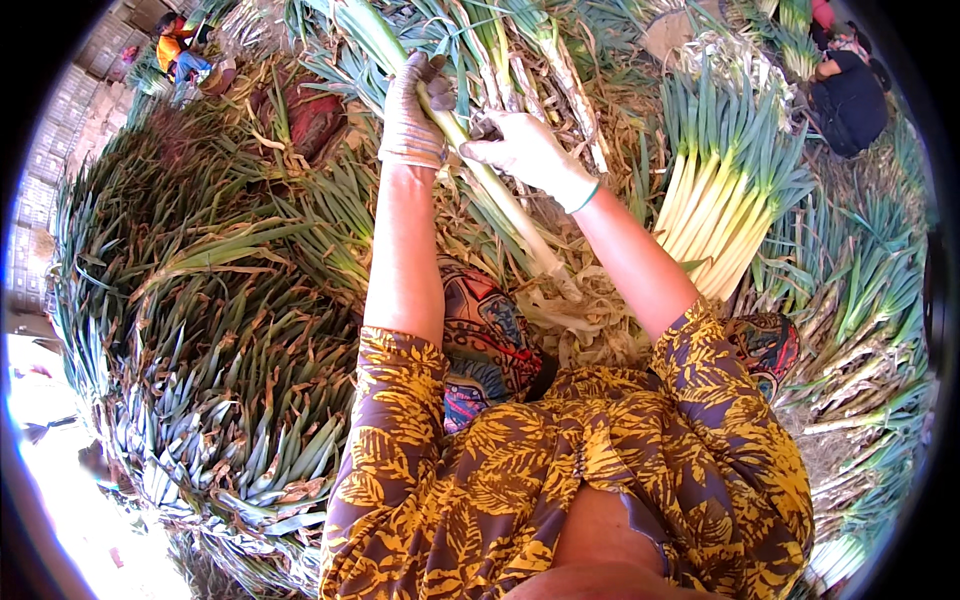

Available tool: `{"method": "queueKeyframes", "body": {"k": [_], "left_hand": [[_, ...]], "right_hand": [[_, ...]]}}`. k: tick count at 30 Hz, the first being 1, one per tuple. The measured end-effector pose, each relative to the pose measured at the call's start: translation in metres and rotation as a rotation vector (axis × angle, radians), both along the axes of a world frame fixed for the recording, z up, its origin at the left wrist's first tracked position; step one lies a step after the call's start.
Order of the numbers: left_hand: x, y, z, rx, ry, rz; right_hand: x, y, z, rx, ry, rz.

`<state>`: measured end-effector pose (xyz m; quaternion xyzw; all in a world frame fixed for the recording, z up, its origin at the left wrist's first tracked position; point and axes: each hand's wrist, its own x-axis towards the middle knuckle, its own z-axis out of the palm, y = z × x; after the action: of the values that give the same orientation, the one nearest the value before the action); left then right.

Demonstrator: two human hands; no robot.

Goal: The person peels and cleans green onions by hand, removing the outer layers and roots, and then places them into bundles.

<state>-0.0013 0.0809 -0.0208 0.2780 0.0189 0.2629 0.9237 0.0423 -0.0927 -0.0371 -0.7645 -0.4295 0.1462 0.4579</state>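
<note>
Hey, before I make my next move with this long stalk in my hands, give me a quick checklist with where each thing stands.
1. Left hand holding the long stalk: ok, fingers wrapped around it.
2. Right hand firmly gripping it: cannot tell; thumb and fingers are at the stalk, but the grip is unclear.
3. Gloves on both hands: ok.
4. Stalk's lower end off the pale peelings: cannot tell; it overlaps them in view, contact unclear.
5. Ground in front of you free of loose scraps: not ok, peelings lie there.
6. Pale-stemmed bundle apart from your hands: ok, it lies to the right, untouched.
</note>
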Motion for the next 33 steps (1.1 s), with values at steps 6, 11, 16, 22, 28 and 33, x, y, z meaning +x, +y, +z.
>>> {"method": "queueKeyframes", "body": {"k": [6,11,16,22,28,33], "left_hand": [[0.0,-0.014,0.002,0.258,0.153,0.072],[0.003,-0.024,0.003,0.307,0.102,0.013],[0.001,-0.018,0.007,0.261,0.011,-0.051],[0.004,-0.039,0.017,0.375,0.001,0.078],[-0.007,0.02,0.008,0.131,-0.258,-0.13],[-0.038,0.076,0.001,-0.035,-0.208,-0.093]], "right_hand": [[0.001,-0.007,0.011,0.015,0.142,0.044],[0.019,0.001,-0.023,0.089,0.303,-0.006],[0.006,0.008,-0.017,0.165,0.811,-0.005],[0.012,0.014,-0.045,0.134,0.691,0.115],[-0.019,-0.035,-0.073,-0.649,0.241,0.1],[-0.02,-0.136,-0.159,-1.072,-0.27,0.232]]}}
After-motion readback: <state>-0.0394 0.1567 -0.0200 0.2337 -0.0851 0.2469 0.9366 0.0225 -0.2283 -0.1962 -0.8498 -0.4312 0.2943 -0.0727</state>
